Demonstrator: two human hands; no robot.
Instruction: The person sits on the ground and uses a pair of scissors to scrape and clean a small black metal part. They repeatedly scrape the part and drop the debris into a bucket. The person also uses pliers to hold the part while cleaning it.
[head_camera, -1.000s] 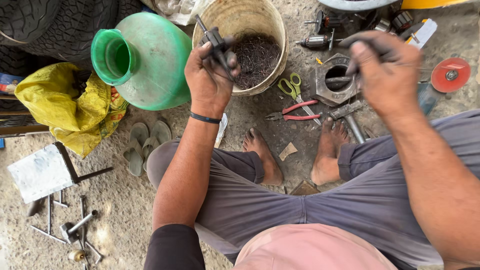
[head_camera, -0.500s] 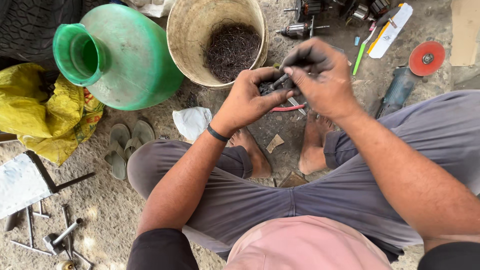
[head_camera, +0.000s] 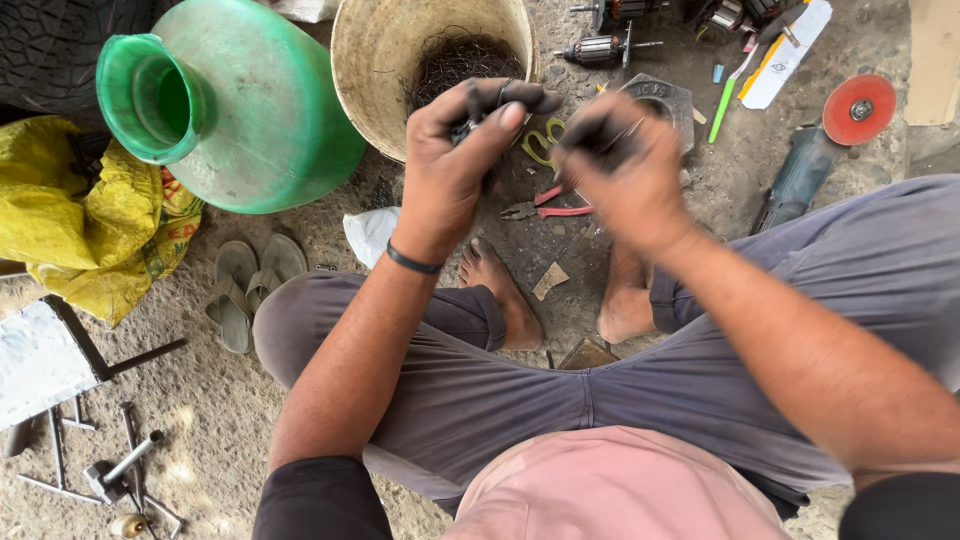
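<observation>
The left hand (head_camera: 455, 165) is closed tight around a small dark part (head_camera: 470, 128), held above the cream bucket (head_camera: 370, 70); the right hand (head_camera: 625, 165), blurred, pinches something thin beside it. A firm left grip with short, controlled right-hand pulls would suit this work. Around lie a green jug (head_camera: 250, 110), yellow sack (head_camera: 70, 220), dusty concrete floor (head_camera: 220, 420), grey sandals (head_camera: 245, 285) and red pliers (head_camera: 550, 208).

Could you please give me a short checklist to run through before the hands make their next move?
1. Left hand has a closed grip on a small dark part: ok.
2. Right hand grip: cannot tell, blurred.
3. Beige plastic bucket of dark wire scrap upright: ok.
4. Red-handled pliers on the ground beneath the hands: ok.
5. Bare feet apart from the pliers: ok.
</observation>
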